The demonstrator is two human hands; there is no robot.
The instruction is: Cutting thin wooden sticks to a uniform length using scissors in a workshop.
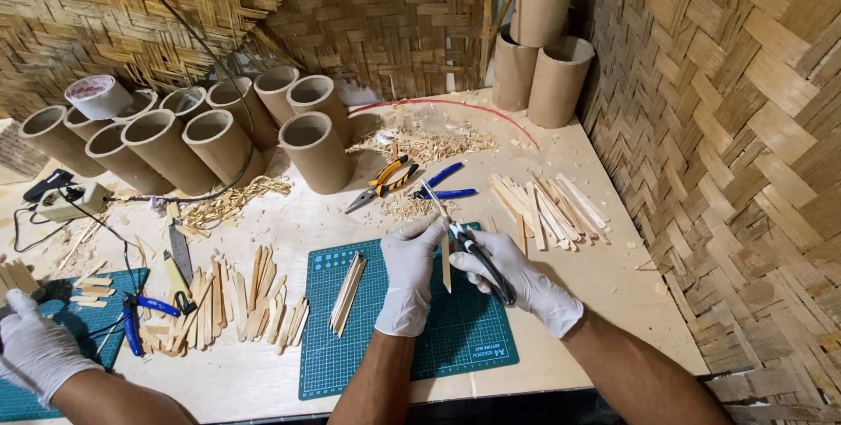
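Woven bamboo walls close in a plywood desk (613, 276) littered with shavings, where a person in white gloves works over a green cutting mat (473, 337). The left hand (410, 269) is closed in a pinch on the top of a thin wooden stick (445, 263), held upright above the mat; the right hand (517, 283) is wrapped around the black handles of cutting pliers (477, 254), whose tip meets the stick just beside the left fingertips. A small bundle of trimmed sticks (348, 292) lies on the mat's left part. Beyond the mat sit yellow-handled pliers (385, 184), blue-handled pliers (445, 187) and a loose pile of sticks (547, 206); more sticks (236, 302) lie left of the mat, and cardboard tubes (219, 131) stand behind it.

The blades sit very near the gloved fingertips, so a slip or an uneven squeeze could nick the glove, and a brittle stick might split or send its cut end flying off the mat.

Whether the blades are biting the stick or only touching it cannot be told. Far left of the mat, another person's gloved hand (35, 350) is cut off by the frame's edge, and what it does is unclear.
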